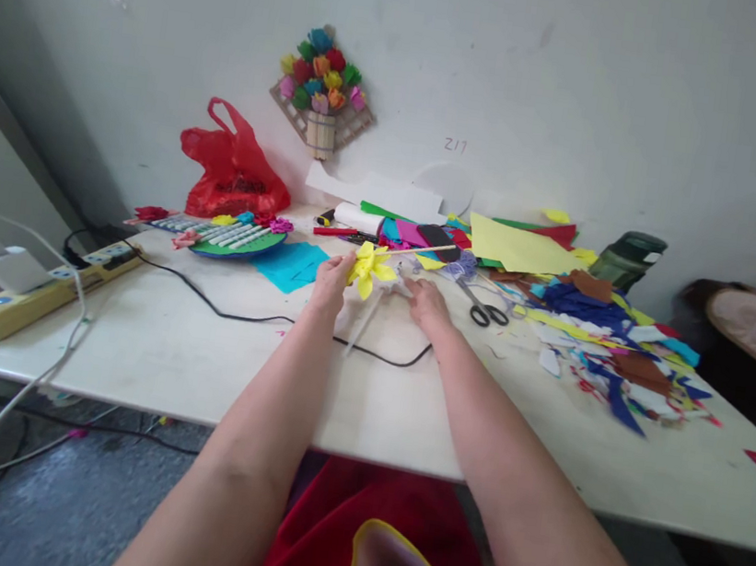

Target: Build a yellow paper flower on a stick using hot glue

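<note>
My left hand (332, 282) is closed on the edge of a yellow flower (370, 269) with pointed petals, held just above the table. From behind the flower a thin wooden stick (424, 250) runs to the right; whether the two are joined I cannot tell. My right hand (428, 306) is wrapped round what looks like a whitish hot glue gun (400, 284), partly hidden by the fingers. A translucent glue stick (361, 325) slants from it towards me. Its black cord (241, 317) seems to run under my right wrist. Black-handled scissors (484, 313) lie right of that hand.
Coloured scraps (645, 374) are heaped on the right, near a dark green bottle (624, 262). A blue paper sheet (291, 266), a green disc with rolled sticks (236, 244) and a red bag (233, 166) lie left. A power strip (34, 298) sits at the left edge.
</note>
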Demonstrator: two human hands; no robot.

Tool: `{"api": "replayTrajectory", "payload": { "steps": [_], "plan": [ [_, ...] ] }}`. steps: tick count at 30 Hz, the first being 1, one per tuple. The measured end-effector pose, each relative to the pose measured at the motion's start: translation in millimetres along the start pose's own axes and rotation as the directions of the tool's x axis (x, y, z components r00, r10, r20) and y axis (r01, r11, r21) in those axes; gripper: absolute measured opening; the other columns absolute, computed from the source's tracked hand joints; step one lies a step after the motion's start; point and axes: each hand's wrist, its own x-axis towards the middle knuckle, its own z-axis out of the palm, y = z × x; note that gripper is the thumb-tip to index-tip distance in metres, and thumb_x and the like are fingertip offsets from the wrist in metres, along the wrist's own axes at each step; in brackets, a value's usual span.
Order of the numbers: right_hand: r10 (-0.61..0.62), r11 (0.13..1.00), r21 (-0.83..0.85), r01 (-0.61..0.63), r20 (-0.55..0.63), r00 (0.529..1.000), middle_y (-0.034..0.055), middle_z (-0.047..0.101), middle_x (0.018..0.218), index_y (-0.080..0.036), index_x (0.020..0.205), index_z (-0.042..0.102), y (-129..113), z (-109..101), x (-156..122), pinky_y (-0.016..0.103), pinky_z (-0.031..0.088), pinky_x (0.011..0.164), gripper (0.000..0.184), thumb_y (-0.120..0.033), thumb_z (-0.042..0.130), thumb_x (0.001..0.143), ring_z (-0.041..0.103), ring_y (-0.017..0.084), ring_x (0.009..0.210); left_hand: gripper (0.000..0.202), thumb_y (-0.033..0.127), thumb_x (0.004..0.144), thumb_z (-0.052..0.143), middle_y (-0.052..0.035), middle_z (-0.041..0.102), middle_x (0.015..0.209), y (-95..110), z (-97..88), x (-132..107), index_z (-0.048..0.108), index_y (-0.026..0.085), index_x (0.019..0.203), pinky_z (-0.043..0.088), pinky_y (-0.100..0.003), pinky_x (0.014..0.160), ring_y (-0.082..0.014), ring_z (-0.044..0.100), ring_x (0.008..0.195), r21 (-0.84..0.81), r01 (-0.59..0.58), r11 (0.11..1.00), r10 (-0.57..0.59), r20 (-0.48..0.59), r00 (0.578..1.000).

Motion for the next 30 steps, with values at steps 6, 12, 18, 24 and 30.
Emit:
{"api": "replayTrajectory", "payload": {
  "steps": [6, 12, 18, 24, 30],
  "plan": [
    [-0.001, 0.995, -0.104, -0.004, -0.050, 0.999, 0.0138, 0.064, 0.115, -0.019, 0.122, 0.063, -2.6, -6.6, -3.8, 0.039, 0.040, 0.088, 0.039, -0.018, 0.050, 0.086, 0.053, 0.029, 0.106, 0.033, 0.045, 0.065, 0.075, 0.0009, 0.053, 0.056, -2.1, -0.2, -0.1, 0.062, 0.015, 0.063, 0.031, -0.020, 0.047, -0.0072, 0.044, 0.049, 0.002, -0.006, 1.000, 0.006, 0.038, 0.999],
    [-0.067, 0.992, -0.121, 0.037, -0.254, 0.965, 0.0129, 0.066, 0.097, -0.018, 0.093, 0.071, -5.2, -16.6, -10.6, 0.039, 0.037, 0.084, 0.028, -0.024, 0.044, 0.087, 0.050, 0.028, 0.097, 0.028, 0.038, 0.066, 0.076, 0.0012, 0.053, 0.055, 1.4, 2.0, -3.1, 0.062, 0.014, 0.061, 0.031, -0.021, 0.048, -0.0069, 0.045, 0.047, 0.001, 0.023, 1.000, -0.023, 0.029, 0.999],
    [-0.058, 0.997, -0.079, 0.026, -0.435, 0.898, 0.0106, 0.060, 0.103, -0.019, 0.096, 0.066, -10.4, -25.3, -13.3, 0.040, 0.036, 0.087, 0.027, -0.028, 0.043, 0.087, 0.046, 0.026, 0.097, 0.025, 0.033, 0.063, 0.079, -0.0004, 0.058, 0.055, 4.4, 3.3, -5.0, 0.064, 0.014, 0.060, 0.036, -0.022, 0.052, -0.0082, 0.050, 0.050, -0.003, 0.032, 0.999, -0.031, 0.066, 0.997],
    [-0.031, 0.998, -0.056, 0.008, -0.424, 0.905, 0.0124, 0.055, 0.119, -0.018, 0.106, 0.064, -8.5, -30.1, -12.5, 0.044, 0.032, 0.093, 0.033, -0.036, 0.042, 0.090, 0.044, 0.030, 0.105, 0.024, 0.032, 0.061, 0.080, -0.0024, 0.060, 0.057, 2.9, 2.8, -6.1, 0.065, 0.014, 0.060, 0.039, -0.023, 0.054, -0.0105, 0.054, 0.052, 0.037, 0.041, 0.998, -0.045, 0.120, 0.992],
    [-0.060, 0.997, -0.068, 0.038, -0.348, 0.936, 0.0115, 0.064, 0.111, -0.018, 0.111, 0.065, -7.2, -28.8, -8.9, 0.039, 0.032, 0.089, 0.038, -0.038, 0.038, 0.094, 0.049, 0.027, 0.101, 0.026, 0.035, 0.059, 0.079, -0.0016, 0.059, 0.054, -2.2, 1.1, -3.1, 0.063, 0.015, 0.059, 0.042, -0.023, 0.052, -0.0110, 0.053, 0.051, 0.056, 0.005, 0.998, -0.014, 0.162, 0.987]
  ]
}}
